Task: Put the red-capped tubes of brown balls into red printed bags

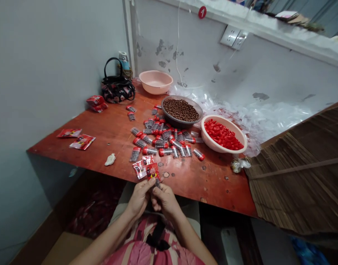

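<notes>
Close to my body, just off the table's front edge, my two hands meet. My left hand (pixel 139 197) pinches a small red printed packet (pixel 152 170) by its lower end. Fingers curled, my right hand (pixel 165 198) grips a small clear tube of dark balls (pixel 157 182) against that packet; the tube is mostly hidden by the fingers. Two more red packets (pixel 139 169) lie on the table right behind my hands. Beyond them spreads a loose pile of red-capped clear tubes (pixel 159 141) filled with dark balls.
Behind the pile stand a grey bowl of brown balls (pixel 181 110), a pink bowl of red caps (pixel 223 134) and a pink basin (pixel 156 82). Empty clear tubes (pixel 268 116) heap along the wall. A black handbag (pixel 118 88) sits at left, stacked cardboard (pixel 301 176) at right.
</notes>
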{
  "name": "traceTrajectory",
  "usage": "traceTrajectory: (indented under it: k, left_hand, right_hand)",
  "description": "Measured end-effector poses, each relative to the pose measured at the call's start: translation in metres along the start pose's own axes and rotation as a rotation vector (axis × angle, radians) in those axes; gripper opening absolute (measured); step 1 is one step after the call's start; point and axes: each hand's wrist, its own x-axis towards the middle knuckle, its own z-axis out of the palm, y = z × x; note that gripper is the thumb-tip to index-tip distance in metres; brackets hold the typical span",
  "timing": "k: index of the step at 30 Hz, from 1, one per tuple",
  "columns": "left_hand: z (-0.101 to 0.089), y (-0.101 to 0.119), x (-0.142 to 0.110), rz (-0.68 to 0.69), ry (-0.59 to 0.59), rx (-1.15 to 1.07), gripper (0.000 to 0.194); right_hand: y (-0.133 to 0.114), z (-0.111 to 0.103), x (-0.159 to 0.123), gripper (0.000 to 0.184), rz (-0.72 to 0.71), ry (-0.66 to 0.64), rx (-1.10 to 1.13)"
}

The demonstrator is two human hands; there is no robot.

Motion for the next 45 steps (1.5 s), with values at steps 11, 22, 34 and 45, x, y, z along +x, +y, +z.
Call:
traceTrajectory:
  k: [11,22,34,45]
  left_hand:
    - [-0.008,-0.010,-0.005,0.020,-0.053,-0.166,0.018]
    - [-0.018,-0.012,-0.025,0.106,-0.025,-0.151,0.023]
    - [-0.125,0.021,-0.031,0.385,0.584,0.121,0.034]
    - [-0.133,0.073,0.046,1.050,0.714,1.524,0.022]
  right_hand:
    - [0.011,0.009,-0.003,0.021,-0.129,0.214,0.081]
    - [0.016,0.025,0.012,0.029,-0.039,0.205,0.257]
    - [0.024,0.019,0.009,0.026,0.047,0.090,-0.133]
    - [0.028,0.012,0.001,0.029,0.061,0.108,-0.216]
